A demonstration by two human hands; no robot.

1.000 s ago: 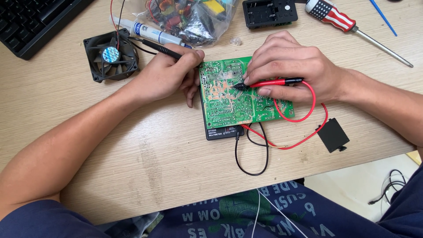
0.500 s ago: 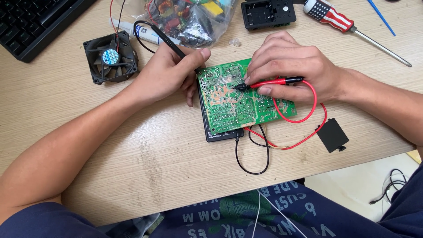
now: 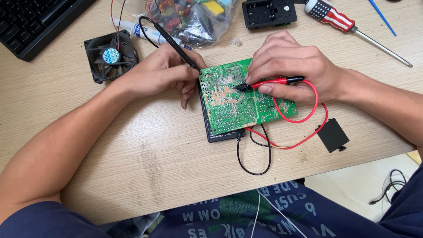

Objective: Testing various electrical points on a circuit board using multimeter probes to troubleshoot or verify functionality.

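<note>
A green circuit board [image 3: 231, 103] lies solder side up on a black multimeter [image 3: 224, 135] at the desk's middle. My left hand [image 3: 161, 72] grips a black test probe [image 3: 169, 39], whose tip touches the board's upper left corner. My right hand [image 3: 288, 66] pinches a red test probe [image 3: 275, 81] with its tip pressed on the board's middle. Red lead [image 3: 308, 115] and black lead [image 3: 254, 169] loop from under the board over the desk.
A black cooling fan [image 3: 110, 56] sits left of my left hand, a black keyboard [image 3: 35, 22] at top left. A clear bag of parts [image 3: 194, 17], a black battery holder [image 3: 269, 13], a striped-handle screwdriver [image 3: 339, 22] and a small black cover [image 3: 332, 134] lie around.
My left hand has shifted the black probe's tip onto the board's upper left corner. My right hand and the red probe have stayed put.
</note>
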